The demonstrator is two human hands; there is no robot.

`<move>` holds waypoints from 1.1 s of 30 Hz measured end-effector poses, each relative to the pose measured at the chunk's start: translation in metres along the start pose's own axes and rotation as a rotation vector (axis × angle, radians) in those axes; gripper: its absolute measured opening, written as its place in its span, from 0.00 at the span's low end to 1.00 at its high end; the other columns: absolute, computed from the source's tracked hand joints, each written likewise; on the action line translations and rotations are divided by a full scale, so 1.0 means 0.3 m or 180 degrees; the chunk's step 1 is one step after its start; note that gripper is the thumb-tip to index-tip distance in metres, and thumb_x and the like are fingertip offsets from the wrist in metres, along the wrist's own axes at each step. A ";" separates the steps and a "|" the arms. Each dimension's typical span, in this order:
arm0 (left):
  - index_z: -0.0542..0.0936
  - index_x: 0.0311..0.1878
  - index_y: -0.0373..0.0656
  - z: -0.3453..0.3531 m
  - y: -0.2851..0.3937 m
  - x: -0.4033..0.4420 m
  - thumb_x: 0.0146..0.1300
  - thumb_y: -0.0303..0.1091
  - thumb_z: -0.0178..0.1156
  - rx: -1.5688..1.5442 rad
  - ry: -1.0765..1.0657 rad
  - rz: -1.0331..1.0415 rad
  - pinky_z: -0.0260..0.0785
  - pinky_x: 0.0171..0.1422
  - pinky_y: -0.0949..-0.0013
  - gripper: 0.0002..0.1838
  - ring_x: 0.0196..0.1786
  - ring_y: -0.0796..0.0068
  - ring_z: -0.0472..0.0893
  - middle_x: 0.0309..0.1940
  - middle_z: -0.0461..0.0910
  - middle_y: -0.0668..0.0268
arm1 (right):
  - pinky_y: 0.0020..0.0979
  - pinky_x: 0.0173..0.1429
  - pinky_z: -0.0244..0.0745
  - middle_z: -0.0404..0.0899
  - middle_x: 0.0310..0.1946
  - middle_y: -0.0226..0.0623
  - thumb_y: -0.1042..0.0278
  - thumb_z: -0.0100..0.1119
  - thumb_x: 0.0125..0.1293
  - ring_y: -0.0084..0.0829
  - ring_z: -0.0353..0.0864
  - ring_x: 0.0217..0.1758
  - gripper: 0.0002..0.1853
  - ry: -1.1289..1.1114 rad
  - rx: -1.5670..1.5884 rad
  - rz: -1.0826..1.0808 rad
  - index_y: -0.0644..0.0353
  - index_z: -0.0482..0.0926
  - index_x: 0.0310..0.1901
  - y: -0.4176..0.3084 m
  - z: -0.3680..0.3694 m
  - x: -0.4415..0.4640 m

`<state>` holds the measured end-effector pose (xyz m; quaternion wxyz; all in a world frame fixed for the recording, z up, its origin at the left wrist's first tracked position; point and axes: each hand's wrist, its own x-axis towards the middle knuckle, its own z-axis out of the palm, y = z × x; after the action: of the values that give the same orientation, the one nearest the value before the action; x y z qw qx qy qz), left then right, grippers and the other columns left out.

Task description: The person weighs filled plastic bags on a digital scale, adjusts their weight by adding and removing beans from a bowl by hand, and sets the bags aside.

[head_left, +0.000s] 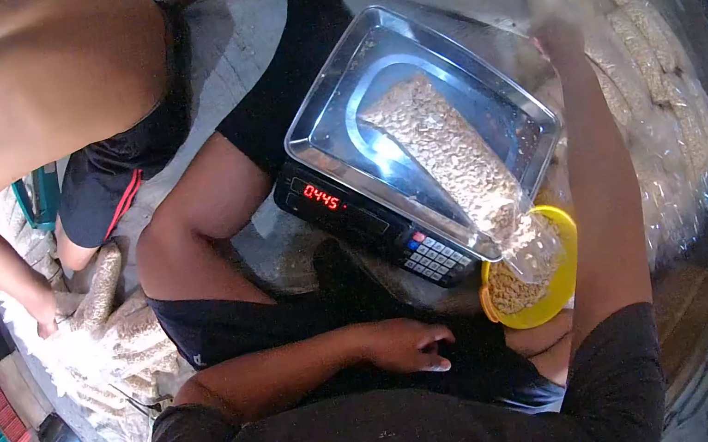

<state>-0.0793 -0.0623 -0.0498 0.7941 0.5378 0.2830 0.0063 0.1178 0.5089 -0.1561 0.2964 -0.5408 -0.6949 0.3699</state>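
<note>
Gap btwn L hand (408, 346) & bowl (554, 307)

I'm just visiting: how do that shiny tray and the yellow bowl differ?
Shape: the shiny tray is rectangular with rounded corners; the yellow bowl is round.
Place: the tray sits on the scale; the bowl stands beside it.
Contents: the tray bears a filled clear bag, whose end reaches over the bowl; the bowl holds loose pale pieces.
Both are open at the top.
</note>
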 end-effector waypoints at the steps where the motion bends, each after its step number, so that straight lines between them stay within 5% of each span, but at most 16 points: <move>1: 0.66 0.74 0.39 0.004 -0.002 0.003 0.73 0.61 0.58 0.0033 0.0037 0.0005 0.72 0.67 0.54 0.39 0.62 0.49 0.81 0.59 0.81 0.46 | 0.32 0.30 0.77 0.86 0.29 0.38 0.54 0.57 0.74 0.30 0.82 0.25 0.16 -0.0078 -0.0757 -0.0361 0.58 0.83 0.38 -0.089 -0.047 -0.030; 3: 0.66 0.74 0.39 0.020 -0.020 0.007 0.73 0.61 0.58 0.0123 0.0098 0.0038 0.73 0.67 0.55 0.39 0.61 0.50 0.82 0.58 0.81 0.47 | 0.33 0.30 0.76 0.85 0.28 0.36 0.60 0.58 0.73 0.28 0.80 0.24 0.13 0.0155 -0.0520 -0.0282 0.57 0.83 0.33 -0.283 -0.121 -0.111; 5: 0.66 0.73 0.36 0.044 -0.043 0.014 0.73 0.60 0.57 0.0237 0.0222 0.0037 0.73 0.63 0.56 0.40 0.58 0.53 0.82 0.56 0.82 0.49 | 0.32 0.30 0.75 0.84 0.26 0.33 0.62 0.58 0.73 0.26 0.79 0.23 0.13 0.0840 0.1462 0.0513 0.57 0.81 0.31 -0.464 -0.235 -0.213; 8: 0.67 0.73 0.36 0.053 -0.027 0.019 0.73 0.61 0.57 0.0349 0.0304 0.0050 0.73 0.64 0.56 0.39 0.58 0.54 0.83 0.56 0.83 0.50 | 0.32 0.27 0.70 0.77 0.19 0.33 0.48 0.56 0.75 0.29 0.75 0.20 0.23 0.0978 -0.1661 -0.0412 0.57 0.79 0.28 -0.364 -0.488 -0.245; 9: 0.68 0.73 0.37 0.054 -0.022 0.012 0.73 0.62 0.57 0.0354 0.0355 0.0027 0.73 0.65 0.56 0.39 0.59 0.53 0.83 0.56 0.82 0.50 | 0.33 0.27 0.69 0.75 0.18 0.32 0.45 0.57 0.75 0.30 0.73 0.19 0.24 0.0671 0.0575 0.0725 0.57 0.79 0.28 -0.424 -0.520 -0.329; 16: 0.67 0.72 0.32 0.096 -0.018 0.013 0.74 0.60 0.57 0.0480 0.0611 -0.0073 0.76 0.56 0.61 0.40 0.48 0.63 0.85 0.48 0.85 0.56 | 0.29 0.21 0.57 0.69 0.17 0.26 0.41 0.54 0.77 0.22 0.64 0.15 0.25 0.1281 -0.0059 0.0672 0.52 0.75 0.27 -0.362 -0.635 -0.910; 22: 0.74 0.64 0.38 0.135 -0.011 0.028 0.74 0.50 0.62 0.0591 0.1281 0.0035 0.77 0.43 0.62 0.27 0.36 0.71 0.85 0.38 0.85 0.60 | 0.26 0.20 0.59 0.70 0.18 0.25 0.44 0.53 0.78 0.20 0.64 0.15 0.23 0.1465 0.1761 0.1325 0.53 0.75 0.29 -0.231 -0.484 -1.324; 23: 0.75 0.63 0.39 0.147 -0.004 0.035 0.73 0.49 0.63 0.1127 0.1634 0.0370 0.77 0.42 0.62 0.26 0.35 0.69 0.85 0.37 0.84 0.59 | 0.26 0.18 0.58 0.69 0.18 0.27 0.53 0.48 0.80 0.21 0.63 0.14 0.21 0.1535 0.1547 0.1493 0.52 0.73 0.27 -0.236 -0.458 -1.363; 25: 0.76 0.61 0.39 0.171 0.003 0.063 0.70 0.46 0.66 0.2209 0.2179 0.1132 0.77 0.42 0.61 0.25 0.33 0.65 0.85 0.35 0.83 0.58 | 0.27 0.19 0.60 0.71 0.18 0.28 0.52 0.49 0.79 0.22 0.65 0.14 0.21 0.1453 0.1121 0.1247 0.54 0.74 0.27 -0.252 -0.465 -1.374; 26: 0.78 0.59 0.43 0.185 0.082 0.054 0.67 0.39 0.67 0.2301 0.2157 0.0916 0.76 0.44 0.55 0.20 0.40 0.54 0.85 0.36 0.81 0.57 | 0.28 0.19 0.60 0.71 0.17 0.29 0.51 0.50 0.79 0.22 0.66 0.15 0.22 0.1372 0.0848 0.1019 0.55 0.74 0.28 -0.247 -0.484 -1.354; 29: 0.77 0.62 0.46 0.122 0.191 0.137 0.64 0.34 0.65 0.3317 0.3613 0.1835 0.74 0.54 0.52 0.23 0.53 0.51 0.81 0.49 0.80 0.55 | 0.29 0.21 0.62 0.73 0.17 0.31 0.49 0.51 0.78 0.23 0.69 0.15 0.24 0.1304 0.0823 0.1043 0.58 0.76 0.28 -0.224 -0.515 -1.303; 33: 0.75 0.63 0.42 0.040 0.398 0.190 0.59 0.34 0.63 0.4309 0.4026 0.1543 0.66 0.64 0.43 0.26 0.64 0.42 0.71 0.63 0.71 0.48 | 0.33 0.23 0.68 0.77 0.20 0.35 0.40 0.53 0.76 0.27 0.74 0.18 0.28 0.1026 0.0662 0.1371 0.61 0.79 0.32 -0.175 -0.526 -1.263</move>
<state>0.0092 -0.0042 0.0306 -0.0079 0.8238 0.4840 0.2949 0.3087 0.1641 -0.0299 0.3715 -0.6944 -0.4663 0.4028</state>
